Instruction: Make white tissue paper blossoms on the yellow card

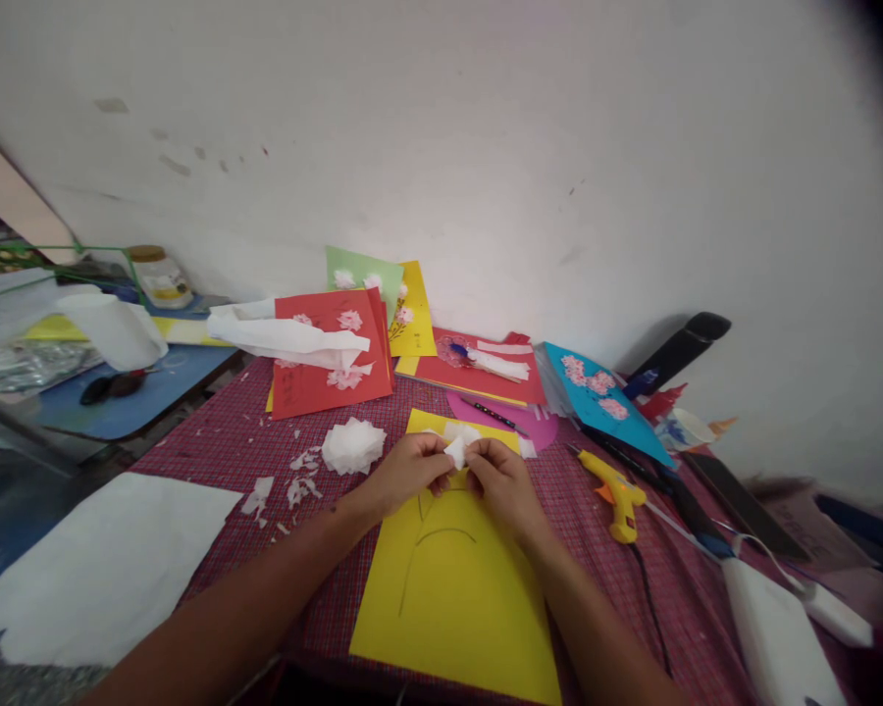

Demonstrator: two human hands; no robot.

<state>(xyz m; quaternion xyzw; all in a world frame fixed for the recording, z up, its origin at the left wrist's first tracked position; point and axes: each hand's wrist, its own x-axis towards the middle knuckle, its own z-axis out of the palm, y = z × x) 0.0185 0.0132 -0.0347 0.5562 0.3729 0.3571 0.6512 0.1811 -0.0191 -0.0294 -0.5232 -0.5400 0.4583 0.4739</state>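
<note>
My left hand (410,469) and my right hand (501,475) meet over a yellow sheet of card (452,588) with curved pencil lines on it. Both pinch a small folded piece of white tissue paper (456,450) between their fingertips. A white tissue paper flower (351,445) lies just left of my left hand, with small white paper scraps (298,479) around it on the red checked tablecloth (213,441).
A yellow glue gun (616,493) lies right of my hands. Red (328,384), green, yellow and blue cards (601,399) with paper flowers lean by the wall. A large white sheet (95,569) lies at the left, and a white tissue roll (114,328) on a blue side table.
</note>
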